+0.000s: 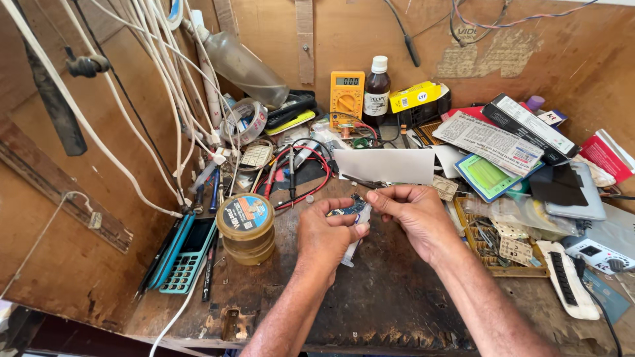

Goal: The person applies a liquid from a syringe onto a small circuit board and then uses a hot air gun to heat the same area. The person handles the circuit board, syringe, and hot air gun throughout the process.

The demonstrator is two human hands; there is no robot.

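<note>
Holding a small blue circuit board [350,207] between both hands, I keep it in the air just above the dark worn workbench [383,291], in front of the white card [385,165] that stands behind it. My left hand [324,235] has its fingers curled closed around the board's lower side and also around a thin white tool [356,246], maybe a syringe or tube, I cannot tell clearly. My right hand [413,215] pinches the board's upper edge with thumb and forefinger, the other fingers loosely bent. The board could slip, because only fingertips hold it, and fall among the clutter. The red and black probe leads [301,173] lie left of the card and could catch a wrist. The round solder tins [246,228], further left of the card, stand near my left elbow's path. Open room is mostly the bare bench below the card, toward the front edge.
</note>
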